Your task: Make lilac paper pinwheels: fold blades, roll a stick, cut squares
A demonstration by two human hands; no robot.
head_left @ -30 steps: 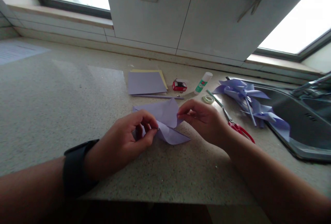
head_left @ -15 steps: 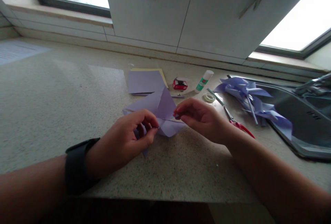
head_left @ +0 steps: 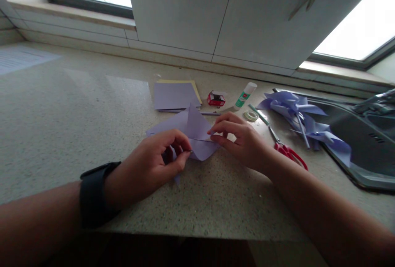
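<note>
A purple sheet of paper (head_left: 200,124), cut and partly folded up, lies on the counter in front of me. My left hand (head_left: 162,156) is closed at its near left side, thumb and forefinger pinching a small dark pin-like thing (head_left: 190,151) too tiny to make out well. My right hand (head_left: 239,139) pinches the paper at its right side between thumb and fingertips. Part of the sheet is hidden behind my left hand, and a purple tip shows below it.
Behind the paper are stacked purple and yellow sheets (head_left: 175,96), a thin purple stick (head_left: 210,113), a red box (head_left: 216,98), a glue stick (head_left: 245,96) and a tape roll (head_left: 251,115). Rightward lie red-handled scissors (head_left: 288,154) and purple paper pinwheels (head_left: 290,104) beside a sink (head_left: 364,143).
My right fingers have shifted slightly up and spread a little at the paper's right side. The raised paper flap stands a bit differently. My left hand keeps its pinch.
</note>
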